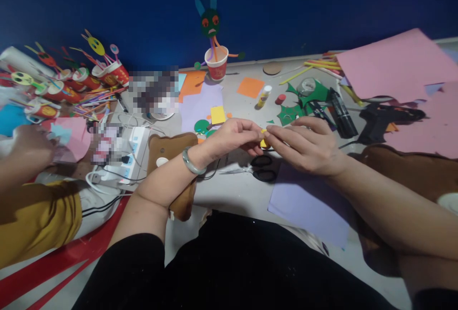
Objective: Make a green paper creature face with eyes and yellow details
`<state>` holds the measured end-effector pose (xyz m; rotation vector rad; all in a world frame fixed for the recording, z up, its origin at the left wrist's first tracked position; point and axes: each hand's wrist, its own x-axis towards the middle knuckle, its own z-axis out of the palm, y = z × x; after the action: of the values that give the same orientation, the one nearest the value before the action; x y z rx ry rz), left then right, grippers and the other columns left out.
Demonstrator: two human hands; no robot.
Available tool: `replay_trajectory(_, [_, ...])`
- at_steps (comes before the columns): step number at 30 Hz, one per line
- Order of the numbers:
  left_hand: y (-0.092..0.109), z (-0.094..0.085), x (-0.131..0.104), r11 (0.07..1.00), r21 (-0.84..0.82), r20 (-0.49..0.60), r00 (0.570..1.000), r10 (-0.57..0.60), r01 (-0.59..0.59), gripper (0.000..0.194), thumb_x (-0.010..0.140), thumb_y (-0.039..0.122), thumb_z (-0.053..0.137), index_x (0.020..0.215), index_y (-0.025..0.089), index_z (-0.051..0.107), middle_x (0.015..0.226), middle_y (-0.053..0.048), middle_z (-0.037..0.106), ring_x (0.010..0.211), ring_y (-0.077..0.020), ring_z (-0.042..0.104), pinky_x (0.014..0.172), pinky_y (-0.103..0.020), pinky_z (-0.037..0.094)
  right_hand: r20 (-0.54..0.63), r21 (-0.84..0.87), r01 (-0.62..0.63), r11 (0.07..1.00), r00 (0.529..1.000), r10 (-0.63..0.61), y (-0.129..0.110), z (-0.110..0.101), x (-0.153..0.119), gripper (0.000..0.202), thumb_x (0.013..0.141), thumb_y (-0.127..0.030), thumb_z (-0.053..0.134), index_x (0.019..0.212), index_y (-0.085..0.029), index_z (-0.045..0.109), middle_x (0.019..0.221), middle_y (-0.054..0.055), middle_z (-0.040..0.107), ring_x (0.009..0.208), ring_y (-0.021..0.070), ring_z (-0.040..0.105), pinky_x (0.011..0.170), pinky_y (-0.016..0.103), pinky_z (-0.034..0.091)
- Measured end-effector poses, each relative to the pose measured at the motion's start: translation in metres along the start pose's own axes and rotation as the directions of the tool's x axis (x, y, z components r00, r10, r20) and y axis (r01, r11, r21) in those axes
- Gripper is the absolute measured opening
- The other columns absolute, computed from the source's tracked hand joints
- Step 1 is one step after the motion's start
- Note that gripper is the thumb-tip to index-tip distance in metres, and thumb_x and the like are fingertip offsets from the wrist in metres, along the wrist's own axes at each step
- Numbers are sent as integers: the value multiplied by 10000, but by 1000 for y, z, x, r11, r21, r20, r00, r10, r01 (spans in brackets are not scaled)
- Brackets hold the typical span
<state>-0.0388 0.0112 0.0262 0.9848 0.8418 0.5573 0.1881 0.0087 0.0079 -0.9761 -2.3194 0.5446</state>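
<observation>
My left hand [241, 136] and my right hand [304, 145] meet over the table, fingertips pinching a small yellow piece [264, 141], apparently paper. Fingers cover much of it. Below them lies a pair of black-handled scissors [264, 175], blades to the left. A square of yellow paper [218, 115] and a green paper circle [202, 126] rest just beyond my left hand. Past the fingertips are a glue stick [264, 97] and its red cap [281, 99], apart from each other. Cut green paper [290, 113] lies beyond my right hand.
A cup with a green paper figure [216, 64] stands at the back. Right are a hot glue gun [390, 117], black markers [341, 114] and pink sheets [393, 69]. A power strip [136, 152] with cables lies left, near another person's hand [34, 145]. Several decorated cups [116, 72] stand farther back.
</observation>
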Motion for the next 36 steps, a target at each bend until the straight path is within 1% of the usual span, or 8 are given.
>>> replay_trajectory(4, [-2,-1,0,1000,3,-21,1000,22,-22,293,832,291,914,834,123,674,670,-5,729,644,-94,742,652,-188,591,35,-13,6,1000,999,-5,-4,0,0,178,999,-399,659,914,-351,807,1079,56,843,801,238,712,919,536,549])
replay_trajectory(10, [-5,-4,2,998,39,-52,998,46,-44,168,909,209,836,898,112,700,687,-17,743,650,-94,744,672,-198,598,-7,-6,-24,1000,1000,24,1,4,-2,182,996,-479,667,995,-360,804,1084,51,844,836,254,731,954,544,544])
replay_trajectory(16, [-7,-6,4,987,131,-61,993,102,-94,96,946,168,769,937,113,690,703,-16,736,665,-100,736,682,-213,584,-218,21,-40,999,975,44,1,12,-4,243,959,-548,685,968,-330,791,982,73,826,875,296,749,966,566,521])
replay_trajectory(19, [-11,-5,3,962,204,-91,975,202,-181,201,938,169,756,1111,138,659,709,22,713,664,-101,730,679,-211,563,-283,178,-129,975,943,176,-5,9,-1,232,927,-530,735,928,-302,777,925,79,802,857,291,738,875,511,554])
replay_trajectory(23, [-15,-3,0,909,317,0,959,284,-270,599,941,220,736,1486,212,486,744,52,703,684,-122,725,733,-248,560,-62,454,-331,827,914,401,-9,3,5,380,806,-633,840,837,-262,764,809,48,764,733,228,678,710,402,551])
replay_trajectory(27, [-14,-3,-3,800,492,108,936,335,-344,723,948,177,648,1614,211,366,742,49,697,679,-132,660,756,-269,517,171,571,-468,674,871,460,-6,2,6,489,701,-689,904,749,-230,746,718,28,728,640,171,626,591,327,497])
replay_trajectory(32, [-19,-9,0,628,635,210,883,419,-449,726,931,138,579,1625,191,372,726,51,644,674,-142,575,737,-280,479,270,585,-532,613,840,471,-3,3,5,481,691,-667,930,715,-234,723,597,-12,631,513,123,530,470,280,409])
replay_trajectory(36, [-27,-16,8,585,607,239,826,511,-537,685,913,146,599,1576,200,433,747,48,661,668,-138,582,708,-290,475,212,607,-492,624,857,470,-5,0,5,519,696,-688,922,715,-213,712,639,-6,633,531,101,491,488,272,375])
